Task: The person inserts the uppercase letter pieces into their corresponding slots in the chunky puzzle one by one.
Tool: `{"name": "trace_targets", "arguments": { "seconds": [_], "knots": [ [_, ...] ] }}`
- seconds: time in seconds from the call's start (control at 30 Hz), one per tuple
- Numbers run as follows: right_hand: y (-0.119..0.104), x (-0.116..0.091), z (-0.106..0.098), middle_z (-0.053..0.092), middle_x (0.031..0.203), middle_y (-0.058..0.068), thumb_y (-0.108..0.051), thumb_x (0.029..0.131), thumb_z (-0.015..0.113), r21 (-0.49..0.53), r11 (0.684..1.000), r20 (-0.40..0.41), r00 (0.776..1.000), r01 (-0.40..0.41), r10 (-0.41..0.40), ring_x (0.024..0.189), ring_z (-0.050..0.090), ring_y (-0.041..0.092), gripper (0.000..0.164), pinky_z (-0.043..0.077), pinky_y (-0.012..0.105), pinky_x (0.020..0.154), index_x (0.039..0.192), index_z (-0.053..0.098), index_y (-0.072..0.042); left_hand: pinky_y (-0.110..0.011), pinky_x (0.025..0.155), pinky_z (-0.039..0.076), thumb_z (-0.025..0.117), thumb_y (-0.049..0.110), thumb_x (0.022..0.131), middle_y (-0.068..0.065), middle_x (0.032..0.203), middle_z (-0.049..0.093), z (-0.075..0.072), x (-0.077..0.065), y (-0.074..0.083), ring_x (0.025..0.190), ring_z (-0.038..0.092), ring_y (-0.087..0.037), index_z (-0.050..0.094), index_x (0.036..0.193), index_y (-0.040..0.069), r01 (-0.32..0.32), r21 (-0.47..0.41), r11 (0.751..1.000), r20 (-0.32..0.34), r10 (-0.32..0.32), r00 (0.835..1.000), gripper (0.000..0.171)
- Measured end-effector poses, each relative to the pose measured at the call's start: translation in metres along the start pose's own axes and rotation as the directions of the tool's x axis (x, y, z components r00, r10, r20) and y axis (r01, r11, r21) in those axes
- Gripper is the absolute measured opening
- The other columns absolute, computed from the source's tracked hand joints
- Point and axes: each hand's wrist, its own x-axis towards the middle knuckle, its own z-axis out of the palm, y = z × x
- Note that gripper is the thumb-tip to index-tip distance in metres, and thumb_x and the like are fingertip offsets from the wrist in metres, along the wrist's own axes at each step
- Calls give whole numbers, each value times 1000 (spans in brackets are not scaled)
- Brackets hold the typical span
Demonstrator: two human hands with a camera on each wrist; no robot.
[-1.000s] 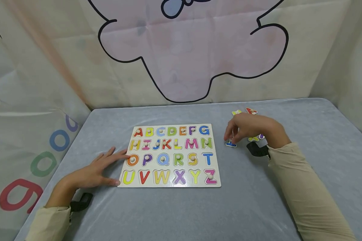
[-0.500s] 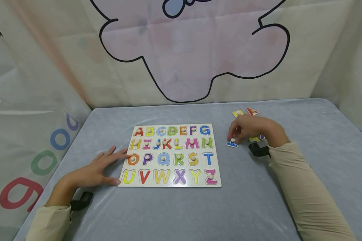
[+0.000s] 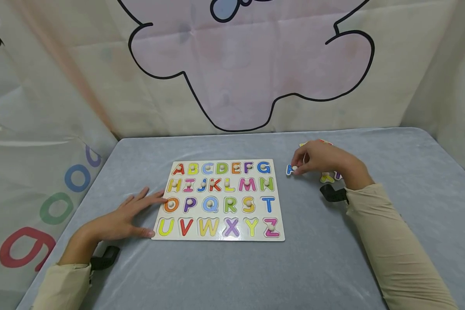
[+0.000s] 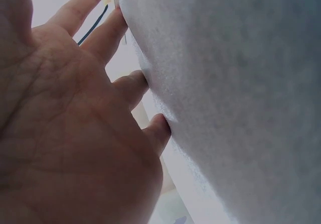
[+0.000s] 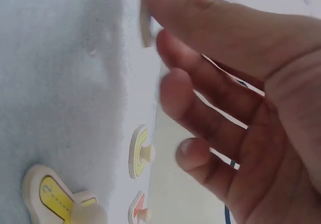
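Note:
A white alphabet puzzle board [image 3: 217,216] lies on the cloth, with knobbed letters in its upper rows. My left hand [image 3: 118,221] is spread at its left edge, fingertips and thumb touching the rim; in the left wrist view the fingers [image 4: 103,40] are extended. To the right of the board, my right hand [image 3: 319,157] pinches a small blue letter piece [image 3: 289,170] near its pale knob. The right wrist view shows this piece [image 5: 145,25] edge-on by the thumb, mostly hidden, so its letter is unclear there. The other right fingers are loosely bent.
Loose letter pieces lie round the right hand: a yellow one [image 3: 327,178], a purple one [image 3: 338,175] and a partly covered red one [image 3: 325,141]. Another yellow piece [image 5: 138,153] shows in the right wrist view. A printed curtain [image 3: 232,86] hangs behind the table.
The blue letter piece has turned and shifted away from me and slightly left, with the right hand moving a little the same way. The left hand and the board look the same.

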Motion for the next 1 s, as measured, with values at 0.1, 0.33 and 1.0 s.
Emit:
{"name": "trace_targets", "arguments": {
  "seconds": [0.1, 0.33, 1.0],
  "knots": [
    [-1, 2, 2, 67, 82, -1, -28, 81, 83, -10, 1000, -40, 999, -25, 24, 81, 55, 18, 16, 43, 29, 63, 90, 76, -18, -73, 114, -2, 80, 48, 77, -5, 167, 22, 0, 0, 0, 153, -5, -47, 41, 148, 39, -1, 1, 1000, 0, 1, 1000, 82],
    [5, 9, 10, 68, 84, 0, -26, 82, 83, 38, 999, -37, 999, -24, 26, 83, 57, 18, 15, 45, 28, 68, 88, 74, -15, -74, 114, -3, 81, 47, 77, -6, 167, 23, 1, 0, 0, 153, -5, -48, 41, 148, 38, -6, 0, 1000, -2, 6, 1000, 82],
    [11, 10, 11, 72, 91, 0, -19, 84, 80, 90, 995, -30, 999, 33, -30, 86, 62, 17, 15, 49, 26, 71, 98, 77, -14, -73, 114, -2, 81, 47, 76, -6, 167, 23, -1, 0, 2, 153, -4, -48, 42, 148, 37, -2, 3, 1000, 0, 2, 1000, 83]
  ]
}}
